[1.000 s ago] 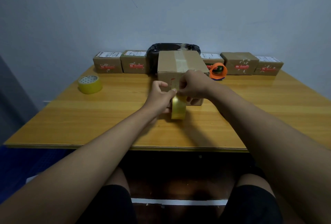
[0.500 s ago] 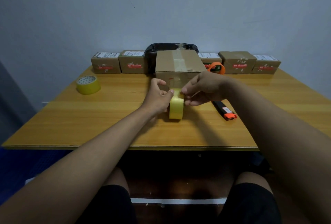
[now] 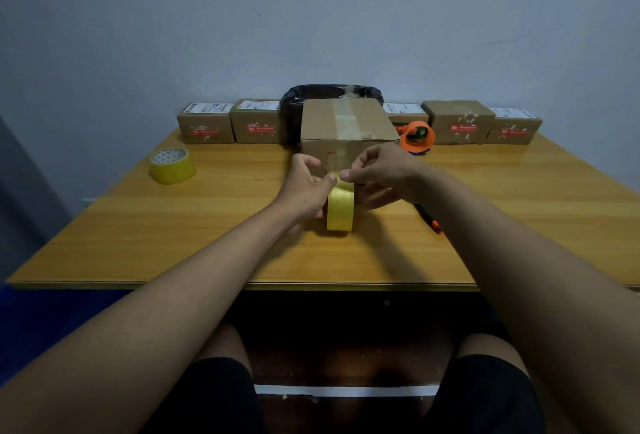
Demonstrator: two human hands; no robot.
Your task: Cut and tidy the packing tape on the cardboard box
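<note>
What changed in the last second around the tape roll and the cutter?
The right hand drew back from the front of the cardboard box to meet the left hand above the upright tape roll, both pinching the tape end. That uncovered the orange-tipped cutter lying on the table; it cannot be seen whether it was just set down. The box, the spare roll and the orange dispenser stayed put.
</note>
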